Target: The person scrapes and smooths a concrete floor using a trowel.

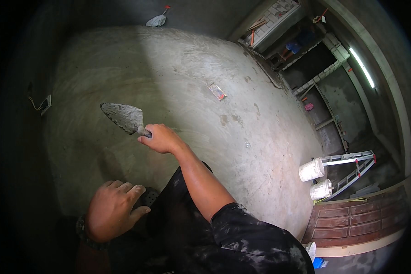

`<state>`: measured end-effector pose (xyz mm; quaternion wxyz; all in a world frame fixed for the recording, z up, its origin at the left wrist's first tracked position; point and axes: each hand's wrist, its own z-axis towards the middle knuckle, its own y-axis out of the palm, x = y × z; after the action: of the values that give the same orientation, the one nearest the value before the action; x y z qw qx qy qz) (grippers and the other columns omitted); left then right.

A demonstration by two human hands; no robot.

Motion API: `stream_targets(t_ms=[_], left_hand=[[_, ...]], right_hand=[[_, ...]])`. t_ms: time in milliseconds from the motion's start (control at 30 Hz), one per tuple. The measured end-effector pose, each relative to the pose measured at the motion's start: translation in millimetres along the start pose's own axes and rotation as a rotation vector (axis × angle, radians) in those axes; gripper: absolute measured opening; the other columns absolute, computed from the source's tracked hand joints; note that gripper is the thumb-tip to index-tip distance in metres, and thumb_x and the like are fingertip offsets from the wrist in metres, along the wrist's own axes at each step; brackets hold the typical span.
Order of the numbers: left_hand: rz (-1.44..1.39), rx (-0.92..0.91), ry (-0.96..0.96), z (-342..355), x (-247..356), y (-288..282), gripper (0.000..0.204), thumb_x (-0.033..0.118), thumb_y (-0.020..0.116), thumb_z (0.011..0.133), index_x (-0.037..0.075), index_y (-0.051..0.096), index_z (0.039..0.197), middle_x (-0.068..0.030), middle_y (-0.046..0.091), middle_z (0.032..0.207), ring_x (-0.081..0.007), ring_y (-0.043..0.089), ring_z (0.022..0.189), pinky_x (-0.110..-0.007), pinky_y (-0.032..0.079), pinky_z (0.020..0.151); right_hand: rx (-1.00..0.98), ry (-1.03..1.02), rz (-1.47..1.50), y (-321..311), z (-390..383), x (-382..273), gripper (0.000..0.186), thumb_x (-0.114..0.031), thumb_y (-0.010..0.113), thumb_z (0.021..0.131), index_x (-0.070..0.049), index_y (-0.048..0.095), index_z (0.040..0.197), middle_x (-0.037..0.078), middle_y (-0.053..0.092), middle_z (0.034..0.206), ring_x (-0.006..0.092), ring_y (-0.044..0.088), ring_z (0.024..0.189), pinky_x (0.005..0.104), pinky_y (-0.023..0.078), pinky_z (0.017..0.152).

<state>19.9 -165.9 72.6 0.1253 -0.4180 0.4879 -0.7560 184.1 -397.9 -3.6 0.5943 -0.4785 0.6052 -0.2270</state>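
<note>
My right hand [160,138] grips a pointed masonry trowel [123,116] by its handle, most of which the fingers hide. The trowel's grey, cement-crusted blade points to the left, above the smooth grey cement floor [192,132]. Lower down on the left, my left hand [116,208] is held palm down, its thumb apart from the fingers and nothing visible in its grasp. A dark shoe with holes [150,196] shows just beyond that thumb. Dark cuff-like band [89,235] circles the left wrist.
A flat rectangular piece with a coloured end [218,92] lies on the floor ahead. Two whitish buckets [311,170] stand by an aluminium ladder [351,160] at right, near a brown panelled door [356,221]. A person in blue [293,47] is beyond the far opening.
</note>
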Motion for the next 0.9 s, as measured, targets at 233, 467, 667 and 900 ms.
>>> stream_targets(t_ms=[233,467,667,900], left_hand=[[0.006,-0.010,-0.003,1.5,0.9,-2.7,0.041,0.031,0.082,0.079,0.004,0.070,0.108,-0.0119,0.071,0.092,-0.0306,0.067,0.087,-0.041,0.052,0.084],[0.002,-0.009,0.007,3.2,-0.7,-1.8,0.042,0.031,0.082,0.079,0.004,0.070,0.108,-0.0119,0.070,0.091,-0.0303,0.067,0.086,-0.040,0.052,0.082],[0.003,-0.025,-0.007,3.8,-0.4,-2.6,0.042,0.032,0.082,0.079,0.005,0.070,0.108,-0.0116,0.071,0.091,-0.0295,0.067,0.085,-0.040,0.052,0.082],[-0.004,-0.008,0.006,4.8,-1.7,-1.5,0.042,0.032,0.082,0.079,0.004,0.070,0.108,-0.0117,0.070,0.091,-0.0295,0.066,0.086,-0.040,0.052,0.083]], right_hand=[[0.007,-0.027,-0.009,0.0,0.9,1.2,0.045,-0.044,0.071,0.088,0.000,0.067,0.095,0.025,0.071,0.089,0.0439,0.068,0.087,0.0499,0.052,0.077],[-0.001,-0.011,-0.006,-2.4,0.8,-0.2,0.045,-0.044,0.071,0.088,0.000,0.067,0.095,0.024,0.071,0.089,0.0440,0.068,0.087,0.0498,0.052,0.077],[-0.006,-0.003,0.004,-2.9,1.6,-0.2,0.044,-0.044,0.071,0.087,0.000,0.067,0.095,0.024,0.071,0.088,0.0429,0.068,0.087,0.0493,0.051,0.077],[-0.007,-0.003,0.004,-3.3,2.7,0.1,0.044,-0.044,0.071,0.087,0.000,0.068,0.095,0.024,0.071,0.088,0.0422,0.068,0.087,0.0490,0.051,0.077]])
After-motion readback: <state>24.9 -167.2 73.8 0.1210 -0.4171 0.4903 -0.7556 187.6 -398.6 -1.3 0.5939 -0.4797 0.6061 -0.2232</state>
